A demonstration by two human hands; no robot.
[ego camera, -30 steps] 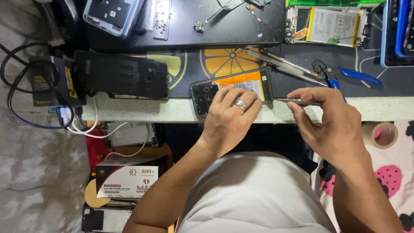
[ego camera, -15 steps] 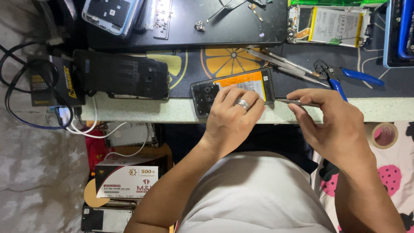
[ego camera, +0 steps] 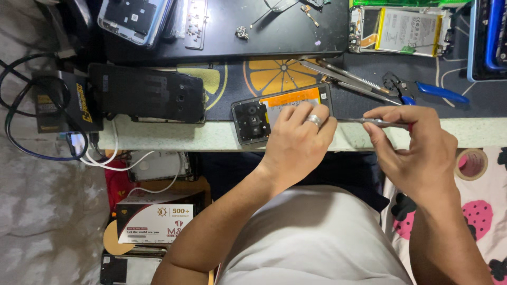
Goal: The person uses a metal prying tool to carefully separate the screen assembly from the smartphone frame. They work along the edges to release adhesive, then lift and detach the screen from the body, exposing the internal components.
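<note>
An opened phone [ego camera: 253, 116] with its back off, showing a camera module and an orange-labelled battery, lies at the near edge of the bench. My left hand [ego camera: 298, 140], wearing a ring, presses down flat on the phone's right half and covers it. My right hand [ego camera: 417, 153] pinches a slim metal tool [ego camera: 364, 121], held level, with its tip pointing left at the phone's right end beside my left fingers.
A black phone back cover [ego camera: 150, 97] lies left of the phone. Tweezers [ego camera: 343, 79] and blue-handled cutters [ego camera: 422, 89] rest behind it. Another opened phone [ego camera: 401, 29] sits at back right, a tray [ego camera: 222, 31] with small parts behind. A tape roll [ego camera: 471, 163] and boxes [ego camera: 153, 224] lie below the bench.
My right hand and its tool have stayed close to the phone's right end, shifting only slightly. My left hand keeps pressing on the phone.
</note>
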